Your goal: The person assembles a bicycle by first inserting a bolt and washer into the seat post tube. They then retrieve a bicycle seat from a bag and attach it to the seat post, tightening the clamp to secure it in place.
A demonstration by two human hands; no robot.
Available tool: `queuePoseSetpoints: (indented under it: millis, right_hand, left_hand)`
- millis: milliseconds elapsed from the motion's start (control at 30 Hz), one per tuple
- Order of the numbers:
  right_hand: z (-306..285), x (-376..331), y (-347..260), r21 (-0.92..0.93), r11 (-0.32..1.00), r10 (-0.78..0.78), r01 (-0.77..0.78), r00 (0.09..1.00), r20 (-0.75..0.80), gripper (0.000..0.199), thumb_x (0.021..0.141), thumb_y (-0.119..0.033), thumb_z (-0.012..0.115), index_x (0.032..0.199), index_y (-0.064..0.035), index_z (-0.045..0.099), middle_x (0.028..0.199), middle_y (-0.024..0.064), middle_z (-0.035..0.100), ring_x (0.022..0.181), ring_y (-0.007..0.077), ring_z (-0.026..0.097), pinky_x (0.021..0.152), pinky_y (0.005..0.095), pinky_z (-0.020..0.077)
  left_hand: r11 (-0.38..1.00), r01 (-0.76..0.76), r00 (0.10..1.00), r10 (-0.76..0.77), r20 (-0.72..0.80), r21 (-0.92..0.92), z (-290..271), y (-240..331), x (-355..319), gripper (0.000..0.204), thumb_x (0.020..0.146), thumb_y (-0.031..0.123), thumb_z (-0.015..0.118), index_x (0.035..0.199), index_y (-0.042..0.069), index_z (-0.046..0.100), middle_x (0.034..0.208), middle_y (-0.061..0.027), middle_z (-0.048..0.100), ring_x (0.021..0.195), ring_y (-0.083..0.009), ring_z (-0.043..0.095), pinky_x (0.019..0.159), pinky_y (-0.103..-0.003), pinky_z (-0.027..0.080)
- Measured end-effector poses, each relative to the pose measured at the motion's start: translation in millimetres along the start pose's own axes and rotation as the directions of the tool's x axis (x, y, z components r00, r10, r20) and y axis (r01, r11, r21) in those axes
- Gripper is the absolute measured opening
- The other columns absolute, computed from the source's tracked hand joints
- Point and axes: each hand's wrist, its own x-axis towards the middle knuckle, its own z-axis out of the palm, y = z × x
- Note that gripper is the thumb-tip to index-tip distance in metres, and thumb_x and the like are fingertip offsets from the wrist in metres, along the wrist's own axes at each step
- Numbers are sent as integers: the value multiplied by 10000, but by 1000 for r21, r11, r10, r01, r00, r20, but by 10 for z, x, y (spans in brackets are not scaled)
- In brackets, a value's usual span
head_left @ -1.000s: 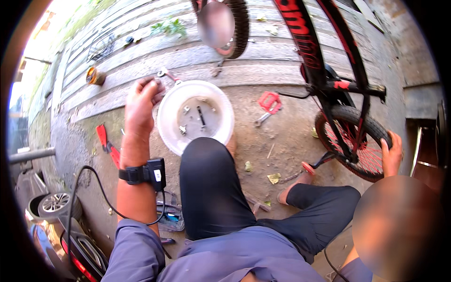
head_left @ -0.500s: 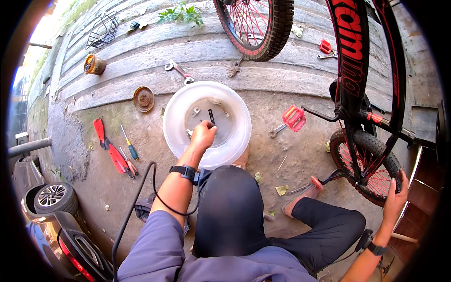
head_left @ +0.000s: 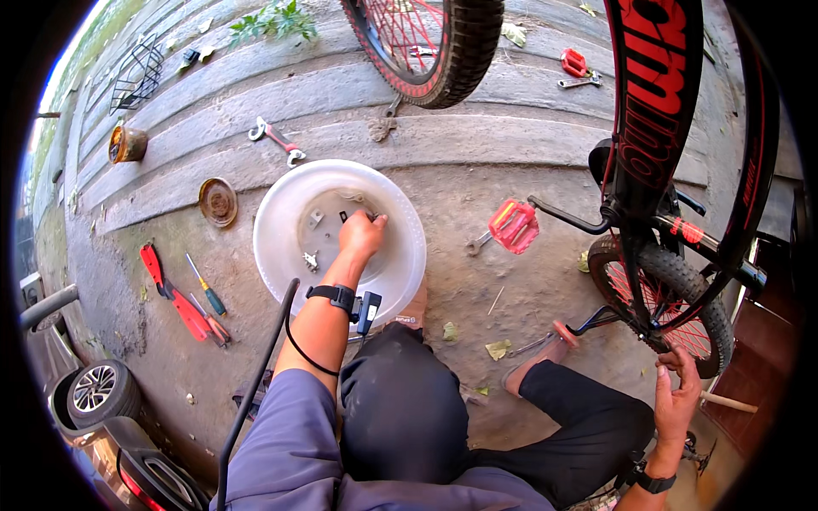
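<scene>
Down in the round white plastic basin (head_left: 400, 255): left hand (head_left: 362, 234) pinching small metal parts (head_left: 312, 260).
Right hand (head_left: 677, 400) half-open, empty, fingertips near knobby rubber tyre (head_left: 682, 281).

The left hand (head_left: 362, 234) hides what its fingers pinch in the bowl (head_left: 281, 204). The front wheel (head_left: 426, 47) and frame (head_left: 656, 85) are cut off at the top edge.

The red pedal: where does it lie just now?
In the head view the red pedal lies on the ground right of the white basin, beside a small spanner, near the bike's crank arm.
</scene>
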Motion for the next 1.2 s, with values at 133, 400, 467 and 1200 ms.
queuePoseSetpoints:
  millis: [133, 400, 467, 1200]
  right_hand:
    - [49, 128, -163, -22, 996, -90, 92, 994, 63, 378, 778, 37, 597, 1155, 26, 569, 917, 133, 645, 838, 214, 638, 806, 317, 481]
    - [334, 319, -412, 167, 968, -209, 189, 971, 113, 389, 756, 39, 616, 1143, 13, 583, 913, 136, 653, 811, 222, 654, 773, 318, 504]
    - [451, 365, -491, 268, 931, -288, 248, 949, 124, 392, 743, 33, 638, 1131, 12, 591, 913, 137, 655, 801, 215, 661, 742, 309, 519]
    - [91, 108, -460, 988, 74, -408, -138, 900, 156, 530, 909, -229, 640, 1366, -63, 427, 999, 76, 639, 833, 159, 658, 653, 250, 516]
  left_hand:
    - [1000, -3, 1000, 3, -29, 18, 9, -117, 95, 341, 867, 310, 635, 886, -29, 609, 672, -135, 668, 612, -212, 668, 572, -342, 519]
    - [782, 163, 982, -68, 178, -602, -572, 69, -601, 212, 901, 182, 604, 954, -19, 563, 874, -123, 665, 731, -208, 684, 585, -297, 533]
    - [745, 82, 987, 31, 158, -662, -867, 103, -876, 210, 902, 179, 609, 966, -14, 557, 886, -119, 667, 757, -202, 686, 602, -291, 537]
    - [560, -691, 479, 828, 292, -457, -1398, 2681, -3468, 224, 775, 4, 764, 953, 15, 628, 833, 16, 620, 772, -39, 570, 686, -214, 487]
